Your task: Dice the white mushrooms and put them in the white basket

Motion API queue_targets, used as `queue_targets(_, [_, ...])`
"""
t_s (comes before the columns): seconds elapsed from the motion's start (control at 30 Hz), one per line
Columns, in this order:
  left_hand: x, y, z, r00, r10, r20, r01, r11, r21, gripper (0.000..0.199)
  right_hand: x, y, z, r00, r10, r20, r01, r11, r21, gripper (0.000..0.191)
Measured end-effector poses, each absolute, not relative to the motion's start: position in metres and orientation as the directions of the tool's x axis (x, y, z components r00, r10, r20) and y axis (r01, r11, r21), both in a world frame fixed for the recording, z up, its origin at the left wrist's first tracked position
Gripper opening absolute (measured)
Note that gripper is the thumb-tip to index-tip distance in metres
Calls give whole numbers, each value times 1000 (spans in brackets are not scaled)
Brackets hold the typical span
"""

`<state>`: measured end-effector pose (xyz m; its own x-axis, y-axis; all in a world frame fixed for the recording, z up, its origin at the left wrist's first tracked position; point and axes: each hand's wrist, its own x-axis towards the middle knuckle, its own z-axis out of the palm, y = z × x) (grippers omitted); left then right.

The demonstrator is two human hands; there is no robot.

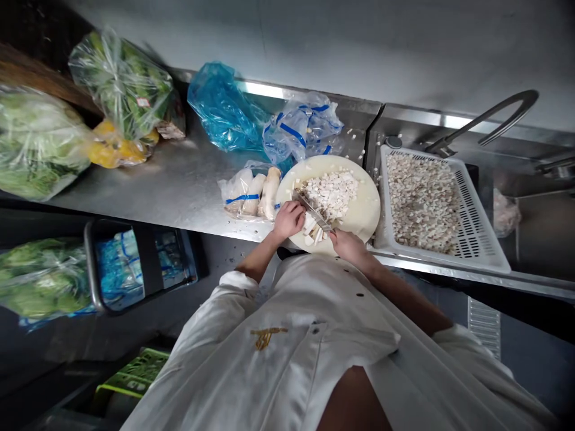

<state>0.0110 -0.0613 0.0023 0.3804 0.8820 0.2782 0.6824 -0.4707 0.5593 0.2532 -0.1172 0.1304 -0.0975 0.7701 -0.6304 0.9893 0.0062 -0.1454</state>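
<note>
White cloth is filling the near view, the jacket (287, 335) leaning right up to the counter (188, 173). Just beyond it, the right hand (349, 246) is working with fingers clamped round the handle of the knife (317, 215), and the blade is slanting up and left across the board (366, 209)! Over at the blade's far end, the left hand (288, 219) is bearing down on the board's left side, fingers bent and bunching close together; whether they are pinching anything underneath, I cannot tell. Pale strips (311, 232) are lying between the two hands, below the blade, while a heap of white dice (335, 190) is spreading above it. Left of the board, whole mushrooms (269, 190) are poking out of an open bag (242, 179). Out to the right, a white basket (494, 260) is sitting near the board, chopped bits (420, 197) covering most of its floor. Farther back, a clear bag (300, 129) is slumping behind the board, a blue bag (224, 114) crumpling just beside it. Behind the basket, a tap (469, 126) is arching rightward, and bagged greens (121, 84) are standing far left, the grey wall (359, 54) backing everything.
</note>
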Motion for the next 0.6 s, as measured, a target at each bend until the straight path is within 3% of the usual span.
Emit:
queue_targets(0.23, [2,-75,12,407,869,280,646,-491,584,23,246,-111,148,-142,808,-572,987,69,-146,51])
queue_targets(0.47, [14,-97,2,469,853,229,601,-498,625,23,249,-130,134,-75,747,-661,996,26,-84,48])
queue_targets(0.6, [10,-100,9,471,854,220,603,-494,626,26,250,-126,138,-89,779,-620,996,57,-72,49])
